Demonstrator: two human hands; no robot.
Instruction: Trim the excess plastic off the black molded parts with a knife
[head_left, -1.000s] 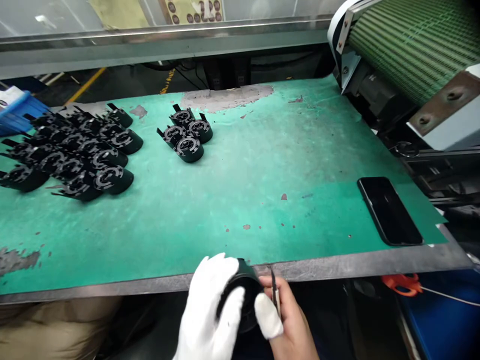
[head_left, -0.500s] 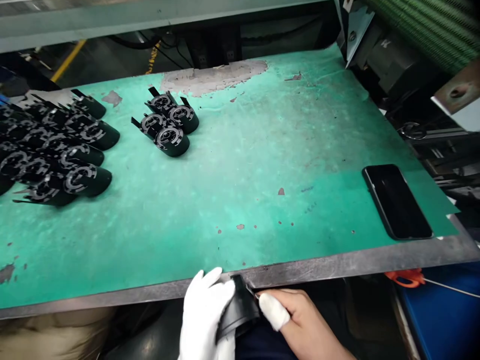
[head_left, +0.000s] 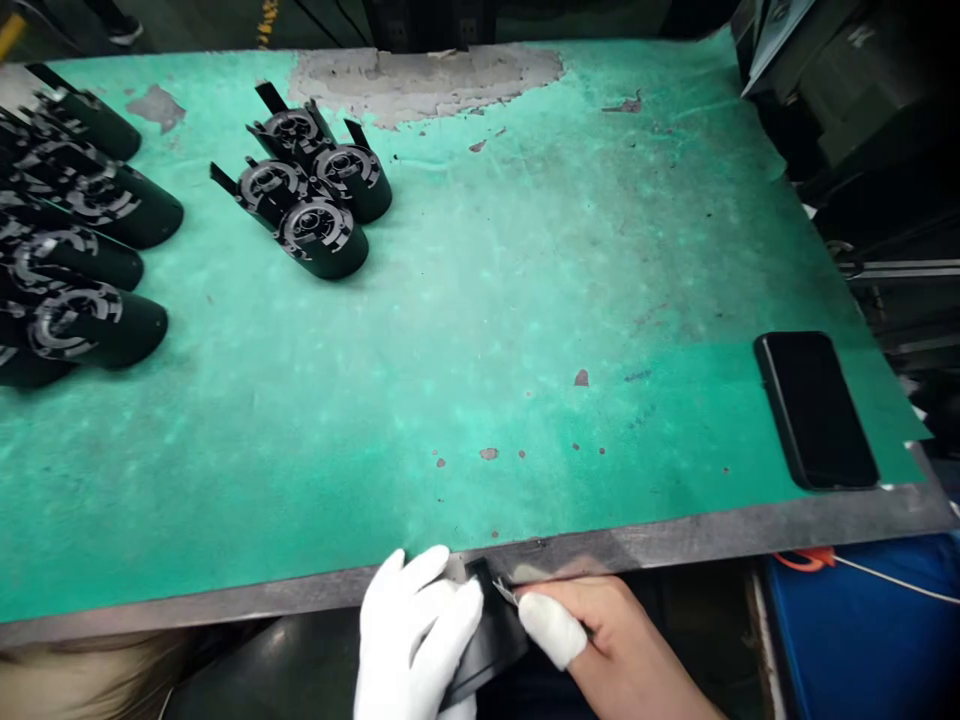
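Note:
At the table's near edge, my left hand (head_left: 416, 635) wears a white glove and is closed around a black cylindrical plastic part (head_left: 491, 640). A narrow tab on the part points up toward the table. My right hand (head_left: 600, 630) is bare except for a white cover on the thumb. Between its thumb and forefinger it pinches a small thin metal blade (head_left: 505, 592), whose tip is against or very close to the part near the tab. The fingers beneath the part are mostly hidden.
Several similar black parts (head_left: 319, 235) stand in a small cluster on the green tabletop (head_left: 480, 320), with a larger group (head_left: 97, 325) at the left. A black phone (head_left: 817, 410) lies at the right. An orange-handled item (head_left: 806, 560) rests by a blue bin (head_left: 862, 620) below the edge.
The camera view has tilted and shifted, so the clusters sit higher and farther left. My left thumb lies farther over the black part, which is slightly turned. Both hands keep their holds.

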